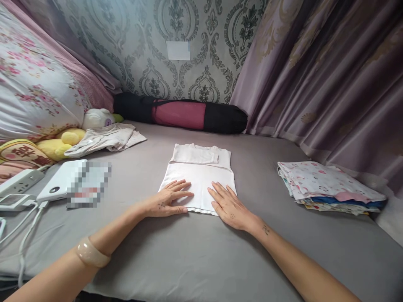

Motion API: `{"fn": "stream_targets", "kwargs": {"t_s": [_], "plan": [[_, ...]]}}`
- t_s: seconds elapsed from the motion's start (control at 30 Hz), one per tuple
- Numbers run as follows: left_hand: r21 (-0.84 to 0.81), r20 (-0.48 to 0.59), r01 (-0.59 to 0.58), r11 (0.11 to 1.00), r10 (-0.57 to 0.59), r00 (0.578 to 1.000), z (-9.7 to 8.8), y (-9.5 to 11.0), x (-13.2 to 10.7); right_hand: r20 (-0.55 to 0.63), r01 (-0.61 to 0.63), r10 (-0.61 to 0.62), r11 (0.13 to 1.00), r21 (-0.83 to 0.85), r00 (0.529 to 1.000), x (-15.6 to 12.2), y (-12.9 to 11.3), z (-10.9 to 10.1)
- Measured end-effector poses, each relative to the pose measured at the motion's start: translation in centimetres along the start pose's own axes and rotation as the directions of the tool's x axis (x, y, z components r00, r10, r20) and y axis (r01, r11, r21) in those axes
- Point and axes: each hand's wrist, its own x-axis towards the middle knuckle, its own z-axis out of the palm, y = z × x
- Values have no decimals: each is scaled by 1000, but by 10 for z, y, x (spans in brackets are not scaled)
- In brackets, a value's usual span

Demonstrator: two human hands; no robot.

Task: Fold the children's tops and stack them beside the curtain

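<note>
A white long-sleeved shirt (200, 178) lies flat on the grey bed sheet (195, 260), in front of me. One sleeve is folded across its upper part, and the neckline points away from me. My left hand (168, 199) rests palm down on the shirt's lower left edge, fingers spread. On the lower right part lies my right hand (228, 205), also flat with its fingers stretched out. Neither hand grips the cloth. The hem shows between the two hands.
A folded clothes stack (327, 182) sits at the right. At the left are a crumpled pale garment (108, 138), plush toys (58, 147), a white power bank (61, 182), cables and a power strip (22, 184). A black-and-red long bag (179, 114) lies along the wall.
</note>
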Motion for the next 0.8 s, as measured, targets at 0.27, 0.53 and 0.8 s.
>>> {"fn": "stream_targets", "kwargs": {"t_s": [0.27, 0.53, 0.8], "plan": [[-8, -92, -110, 994, 108, 990, 1, 15, 3, -10, -10, 10, 1000, 11, 1000, -3, -4, -1], [105, -173, -201, 974, 217, 961, 5, 31, 10, -95, 72, -71, 997, 6, 993, -16, -15, -1], [184, -245, -75, 980, 120, 962, 11, 33, 16, -316, 67, -72, 997, -26, 946, -14, -19, 6]]}}
